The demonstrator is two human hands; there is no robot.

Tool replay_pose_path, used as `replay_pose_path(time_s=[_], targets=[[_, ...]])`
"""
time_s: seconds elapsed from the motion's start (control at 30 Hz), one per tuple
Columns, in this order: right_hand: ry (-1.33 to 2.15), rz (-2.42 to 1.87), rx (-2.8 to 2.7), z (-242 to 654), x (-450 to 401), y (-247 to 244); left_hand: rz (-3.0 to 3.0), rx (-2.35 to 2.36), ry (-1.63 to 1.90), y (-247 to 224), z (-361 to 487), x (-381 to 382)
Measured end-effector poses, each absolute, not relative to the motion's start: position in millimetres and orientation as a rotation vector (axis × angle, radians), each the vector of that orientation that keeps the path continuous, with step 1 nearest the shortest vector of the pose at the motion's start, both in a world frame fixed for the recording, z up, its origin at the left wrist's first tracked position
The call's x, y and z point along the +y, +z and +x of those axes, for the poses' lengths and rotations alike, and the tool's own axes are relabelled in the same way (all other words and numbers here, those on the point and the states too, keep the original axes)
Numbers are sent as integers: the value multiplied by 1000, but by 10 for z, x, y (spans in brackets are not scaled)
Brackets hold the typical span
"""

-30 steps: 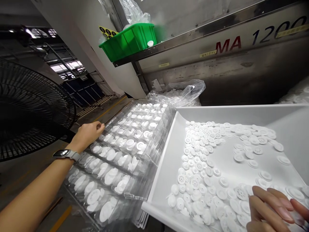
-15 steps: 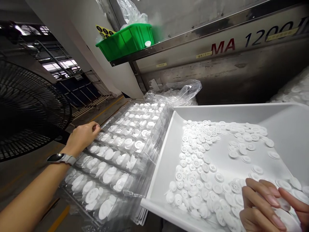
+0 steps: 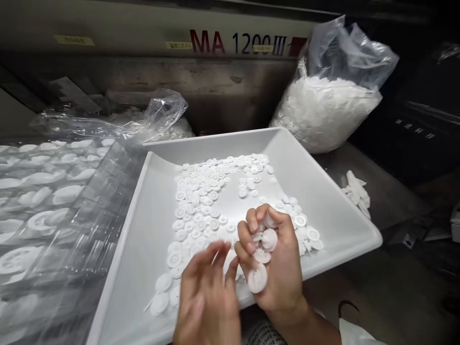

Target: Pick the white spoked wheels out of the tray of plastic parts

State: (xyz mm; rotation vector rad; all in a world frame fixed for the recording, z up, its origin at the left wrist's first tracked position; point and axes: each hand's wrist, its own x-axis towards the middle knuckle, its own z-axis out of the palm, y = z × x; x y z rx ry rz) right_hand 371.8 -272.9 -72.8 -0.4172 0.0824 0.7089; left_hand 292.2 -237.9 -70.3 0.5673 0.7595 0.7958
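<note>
My right hand [image 3: 285, 263] is closed around several small round white plastic discs [image 3: 258, 279], with its palm turned up over the near side of a white tray. Just left of it, my left hand [image 3: 210, 297] has its fingers apart and slightly curled. It is a little blurred, and I see nothing in it. Beneath both hands, the white tray [image 3: 334, 215] holds many loose white discs [image 3: 197, 211], some with spoked, wheel-like faces. They lie thickest along the tray's left side and front.
At the left stand clear plastic compartment trays [image 3: 97, 211] filled with white parts. A clear bag [image 3: 165, 115] lies behind the tray, and a fuller bag of white pieces [image 3: 327, 105] stands at the back right. White scraps [image 3: 357, 191] lie right of the tray. A machine panel [image 3: 143, 28] runs behind.
My view has swung right. My left hand has left the clear compartment trays and come beside my right hand. My right hand has risen from the discs, holding several.
</note>
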Motion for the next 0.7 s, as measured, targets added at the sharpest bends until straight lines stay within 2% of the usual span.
replay_pose_path(time_s=[0.07, 0.23, 0.3, 0.5, 0.7], targets=[[605, -543, -53, 3686, -2761, -693, 396, 783, 727, -624, 3106, -2613], [375, -1372, -778, 3707, -2820, -539, 117, 732, 549, -499, 3282, -2667], [361, -1533, -939, 3750, -2818, -513, 95, 702, 529, -530, 3293, -2613], [390, -1444, -904, 3800, -2823, -625, -13, 719, 534, -622, 3350, -2463], [229, -1410, -809, 3803, -2886, -692, -82, 734, 543, -602, 3337, -2367]])
